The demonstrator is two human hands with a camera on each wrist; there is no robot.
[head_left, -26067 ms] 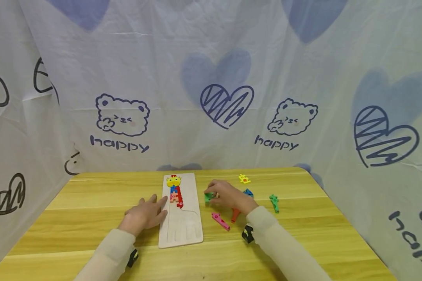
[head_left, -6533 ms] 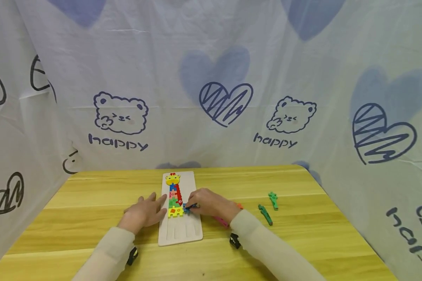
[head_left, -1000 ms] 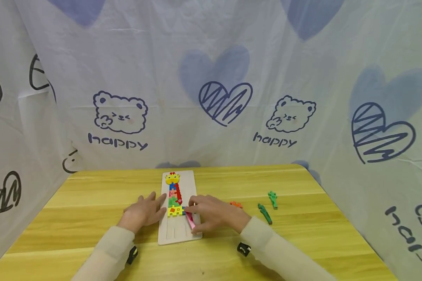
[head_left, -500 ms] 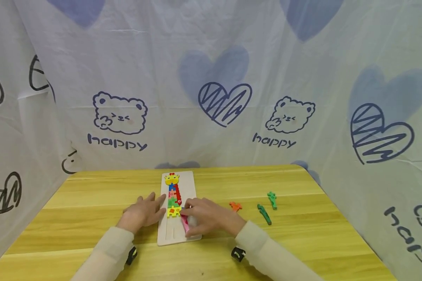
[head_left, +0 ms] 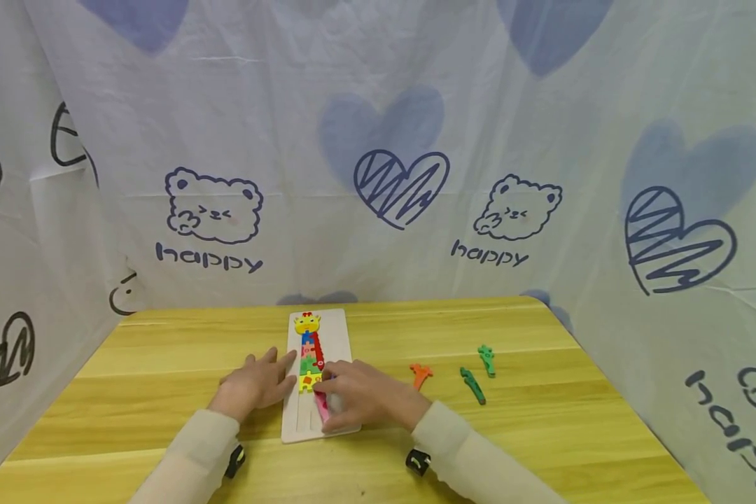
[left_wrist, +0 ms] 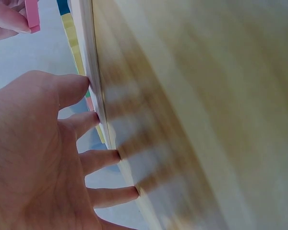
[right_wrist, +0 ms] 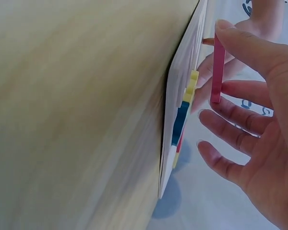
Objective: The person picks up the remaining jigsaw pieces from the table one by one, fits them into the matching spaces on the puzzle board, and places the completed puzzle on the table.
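A pale wooden puzzle board [head_left: 335, 336] lies on the table, bearing a giraffe's yellow head [head_left: 307, 323] and neck pieces in blue, pink, green and red. Below the neck sits a yellow piece [head_left: 306, 382]; a blue piece [right_wrist: 180, 123] beside it shows in the right wrist view. My right hand [head_left: 368, 393] pinches a long pink puzzle piece [head_left: 322, 407] between thumb and fingers, above the board's lower part. In the right wrist view the pink piece [right_wrist: 218, 72] is clear of the board. My left hand [head_left: 255, 385] touches the board's left edge with spread fingertips.
To the right of the board lie an orange puzzle piece [head_left: 421, 375], a dark green one [head_left: 472, 385] and a lighter green one [head_left: 486, 360]. A white cloth with hearts and bears [head_left: 302, 175] hangs behind the table [head_left: 542, 420].
Over the last second my right hand has carried the pink piece leftward over the board, uncovering the orange piece. Since the oldest frame, green, yellow and blue pieces have come onto the board.
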